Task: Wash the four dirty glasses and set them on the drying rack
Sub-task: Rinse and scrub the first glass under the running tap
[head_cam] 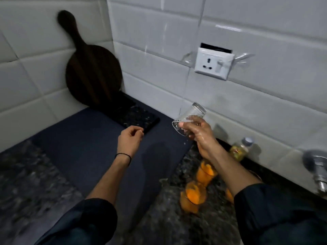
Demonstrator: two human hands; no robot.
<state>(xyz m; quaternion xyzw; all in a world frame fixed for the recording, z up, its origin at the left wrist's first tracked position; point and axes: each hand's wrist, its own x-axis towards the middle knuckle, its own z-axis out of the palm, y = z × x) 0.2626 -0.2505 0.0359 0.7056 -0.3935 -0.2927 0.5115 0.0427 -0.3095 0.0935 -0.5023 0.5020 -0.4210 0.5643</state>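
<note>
My right hand (pixel 196 133) grips 1 clean clear glass tumbler (pixel 190 119), tilted; left hand (pixel 130 138) loose, empty. Next, likely: onto black drying rack (pixel 139 117).

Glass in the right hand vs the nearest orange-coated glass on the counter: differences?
The held glass looks clear with droplets; the counter glass is coated orange inside.
The held glass is tipped, base up; the counter glass stands mouth up.
The right hand grips the held glass in the air; the counter glass rests untouched on the granite counter.
Shared: both look like transparent tumblers.
</note>
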